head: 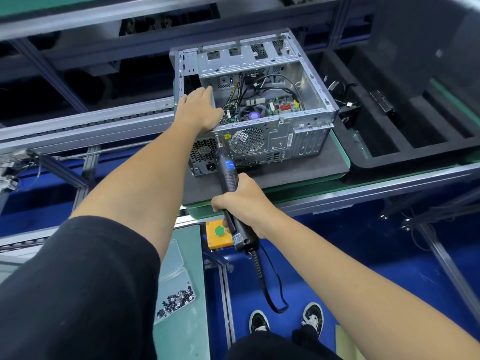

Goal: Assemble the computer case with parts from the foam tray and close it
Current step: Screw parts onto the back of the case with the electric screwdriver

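Both hands busy: left hand (pixel 198 110) flat w/ fingers straight on open computer case (pixel 255 105); right hand (pixel 242 201) gripping electric screwdriver (pixel 228 175), tip at case's rear top-left corner.

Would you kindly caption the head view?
Left hand steadies open computer case; right hand drives electric screwdriver into its rear.

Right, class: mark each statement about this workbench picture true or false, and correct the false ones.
1. The right hand grips an electric screwdriver. True.
2. The computer case is closed with its side panel on. False: it is open, with the circuit board showing.
3. The left hand rests on the case. True.
4. The button on the yellow box is red. False: it is green.
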### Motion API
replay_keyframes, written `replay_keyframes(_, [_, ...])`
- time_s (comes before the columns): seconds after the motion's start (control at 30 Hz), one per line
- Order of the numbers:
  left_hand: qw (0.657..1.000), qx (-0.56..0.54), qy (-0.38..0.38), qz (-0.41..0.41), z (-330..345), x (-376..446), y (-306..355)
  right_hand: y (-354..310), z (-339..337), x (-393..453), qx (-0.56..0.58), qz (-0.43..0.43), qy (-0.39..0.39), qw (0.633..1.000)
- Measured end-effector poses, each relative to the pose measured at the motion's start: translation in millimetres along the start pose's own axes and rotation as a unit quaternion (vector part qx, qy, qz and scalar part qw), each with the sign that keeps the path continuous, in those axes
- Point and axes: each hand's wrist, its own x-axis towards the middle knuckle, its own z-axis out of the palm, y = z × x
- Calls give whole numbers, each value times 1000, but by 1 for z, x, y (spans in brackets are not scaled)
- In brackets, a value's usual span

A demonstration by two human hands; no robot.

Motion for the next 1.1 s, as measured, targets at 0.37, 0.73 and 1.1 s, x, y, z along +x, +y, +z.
replay_keyframes(0.37, [999, -10, 51, 13, -1, 2, 0, -3, -2, 1, -14, 1, 6, 1000])
replay_keyframes(0.73, [998, -26, 60, 8, -2, 0, 2, -6, 2, 4, -9, 6, 9, 1000])
replay_keyframes(1.1, [998, -22, 59, 13, 0, -1, 3, -10, 3, 1, -67, -15, 31, 997])
